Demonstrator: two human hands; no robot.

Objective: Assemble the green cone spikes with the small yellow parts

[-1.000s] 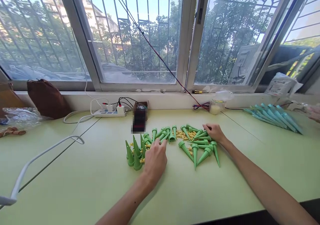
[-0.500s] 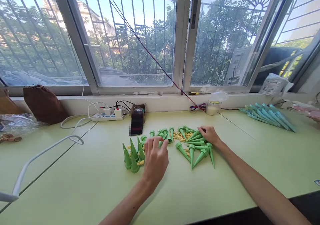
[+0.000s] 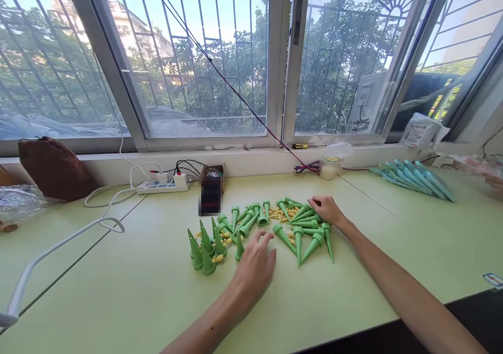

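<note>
Sunny barred windows run behind your pale green table (image 3: 118,291). Your left hand (image 3: 255,267) lies loose and open, holding nothing, with fingertips just beside one standing green cone (image 3: 239,248) at its 11 o'clock, next to the upright cluster (image 3: 204,246). Your right hand (image 3: 326,210) is curled over the lying spikes (image 3: 310,233); can't tell if it's actually gripping one. Yellow bits (image 3: 283,214) are scattered between.

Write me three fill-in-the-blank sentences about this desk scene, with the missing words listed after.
1. The right hand rests on the pile of ___ cones.
2. The left hand lies beside cones that stand ___.
3. The teal spikes lie at the table's far ___ side.

Missing words: green; upright; right
</note>
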